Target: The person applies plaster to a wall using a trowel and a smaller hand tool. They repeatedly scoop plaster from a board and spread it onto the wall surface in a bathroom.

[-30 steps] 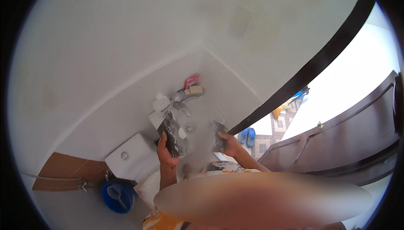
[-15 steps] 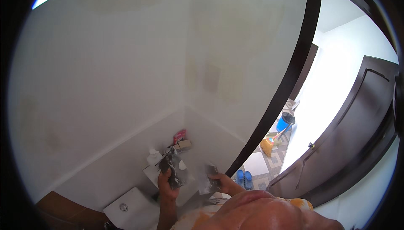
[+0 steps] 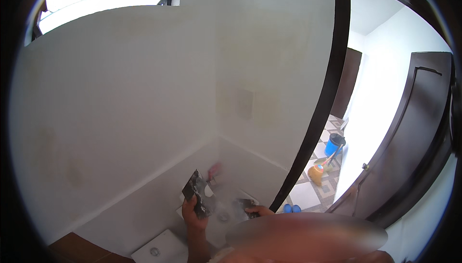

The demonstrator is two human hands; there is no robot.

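Two putty knives, one (image 3: 196, 193) gripped by left hand (image 3: 193, 213) fingers, other (image 3: 246, 204) by right hand (image 3: 260, 210)

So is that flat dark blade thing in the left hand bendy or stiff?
Probably stiff: the flat blade stays straight while the left hand holds it up by one end. It looks thin, so likely light. The pale smears on it may make it a bit slippery.
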